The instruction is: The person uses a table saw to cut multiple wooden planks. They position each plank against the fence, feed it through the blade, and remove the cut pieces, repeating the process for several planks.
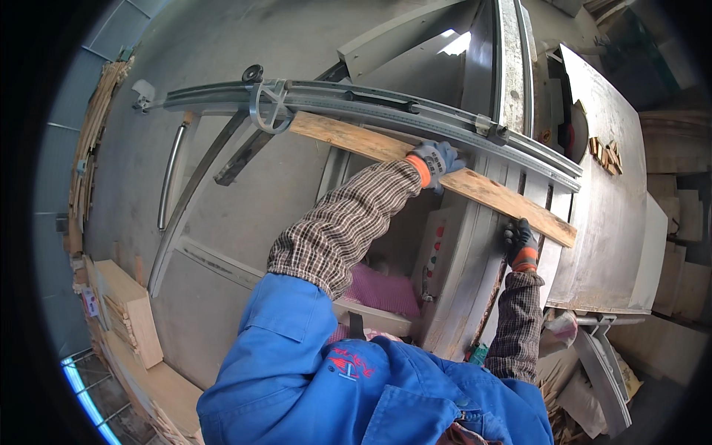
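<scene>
Board: one long, flat board [504, 199], lying across the silver bench [461, 271]; its left stretch reaches beyond the bench over the open frame, its right end comes near the wide metal plate [597, 256].
Rail: the long metal rail [356, 98] runs on the board's far side. The board lies at a slant to it, close at the left end and well apart at the right (contact at the left corner could not be confirmed).
Left hand: gloved left hand [436, 163], closed across the board around mid-length, fingers over the upper face. This hold probably balances the length and steadies the overhanging part.
Right hand: gloved right hand [522, 239], fingers bent, at the near edge towards the right end. It appears to support or guide that end; whether the fingers go underneath is not clear. The wide spacing between hands likely gives control over the angle.
Loop: a metal loop [254, 113] on the rail, just beside the board's left end.
Offcuts: small wood offcuts [607, 156] sit on the plate, to the right, apart from both hands.
Board surface: pale yellow-brown, with darker streaks along the grain, dark knot-like spots right of the left hand, and brownish marking near the right end (nature undetermined).
Board edges: long edges look straight, allowing for lens bend; the right end looks cleanly squared.
</scene>
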`<state>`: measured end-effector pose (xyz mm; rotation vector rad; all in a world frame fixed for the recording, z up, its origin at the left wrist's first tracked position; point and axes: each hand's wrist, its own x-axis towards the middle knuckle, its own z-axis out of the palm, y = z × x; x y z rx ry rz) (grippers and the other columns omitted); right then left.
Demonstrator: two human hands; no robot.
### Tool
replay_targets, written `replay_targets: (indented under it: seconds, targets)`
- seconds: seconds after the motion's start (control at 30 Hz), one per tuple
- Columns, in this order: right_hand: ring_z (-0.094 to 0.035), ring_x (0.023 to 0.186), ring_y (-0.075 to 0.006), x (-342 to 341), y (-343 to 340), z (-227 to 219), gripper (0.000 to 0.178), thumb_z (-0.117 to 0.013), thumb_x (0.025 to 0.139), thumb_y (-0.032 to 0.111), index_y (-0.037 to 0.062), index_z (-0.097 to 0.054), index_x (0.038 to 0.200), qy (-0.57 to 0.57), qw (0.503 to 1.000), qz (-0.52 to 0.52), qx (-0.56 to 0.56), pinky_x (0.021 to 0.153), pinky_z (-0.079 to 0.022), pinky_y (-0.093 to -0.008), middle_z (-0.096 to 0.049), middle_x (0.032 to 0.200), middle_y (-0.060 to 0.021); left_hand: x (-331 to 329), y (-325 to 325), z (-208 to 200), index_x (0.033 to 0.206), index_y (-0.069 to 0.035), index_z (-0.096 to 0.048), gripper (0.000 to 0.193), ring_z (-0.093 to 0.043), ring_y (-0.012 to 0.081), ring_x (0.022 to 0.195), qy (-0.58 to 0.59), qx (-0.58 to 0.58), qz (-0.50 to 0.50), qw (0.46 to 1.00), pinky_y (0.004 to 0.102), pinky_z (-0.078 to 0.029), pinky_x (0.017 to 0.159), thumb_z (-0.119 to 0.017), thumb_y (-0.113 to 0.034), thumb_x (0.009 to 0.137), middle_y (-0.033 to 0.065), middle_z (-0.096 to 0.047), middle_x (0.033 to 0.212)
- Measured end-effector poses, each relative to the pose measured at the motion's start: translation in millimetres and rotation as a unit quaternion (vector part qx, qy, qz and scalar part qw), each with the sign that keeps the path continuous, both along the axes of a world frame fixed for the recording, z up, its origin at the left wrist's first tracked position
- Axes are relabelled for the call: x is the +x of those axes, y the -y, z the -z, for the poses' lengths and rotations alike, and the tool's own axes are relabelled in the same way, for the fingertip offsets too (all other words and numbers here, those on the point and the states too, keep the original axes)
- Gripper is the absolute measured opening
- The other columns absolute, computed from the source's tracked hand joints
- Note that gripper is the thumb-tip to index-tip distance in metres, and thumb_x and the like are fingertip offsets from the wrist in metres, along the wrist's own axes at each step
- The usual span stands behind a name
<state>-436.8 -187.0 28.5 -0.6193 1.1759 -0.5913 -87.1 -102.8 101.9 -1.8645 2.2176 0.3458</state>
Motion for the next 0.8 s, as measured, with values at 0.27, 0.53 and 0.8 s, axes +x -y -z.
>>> replay_targets:
  seconds: [0.27,0.53,0.8]
  targets:
    - [-0.064,0.066,-0.0177,86,25,-15,0.020,-0.067,0.092,0.020,0.0015,-0.064,0.100,0.003,1.000,-0.002,-0.014,0.055,-0.054,-0.0291,-0.067,0.082,-0.0082,34,2,8,0.138,-0.031,-0.052,0.084,-0.045,0.0249,0.115,0.026,-0.172,-0.021,0.985,0.0450,-0.037,0.097,-0.081,-0.056,0.064,0.0008,-0.050,0.124]
    - [-0.059,0.056,-0.0147,-54,108,34,0.022,-0.070,0.090,0.023,0.0050,-0.068,0.103,-0.271,0.902,0.210,-0.264,0.052,-0.048,-0.0297,-0.066,0.072,-0.0059,46,-10,35,0.130,-0.025,-0.059,0.081,-0.041,0.0255,0.126,-0.020,-0.228,-0.098,0.968,0.0450,-0.032,0.110,-0.090,-0.040,0.056,-0.0011,-0.046,0.129]
    - [-0.068,0.088,-0.0236,-90,163,24,0.041,-0.067,0.090,0.042,0.0062,-0.071,0.110,-0.497,0.805,0.106,-0.306,0.084,-0.051,-0.0361,-0.074,0.097,-0.0126,32,0,35,0.152,-0.021,-0.029,0.121,-0.037,0.0299,0.132,-0.012,-0.329,-0.052,0.943,0.0478,-0.028,0.112,-0.093,-0.041,0.051,0.0091,-0.039,0.140]
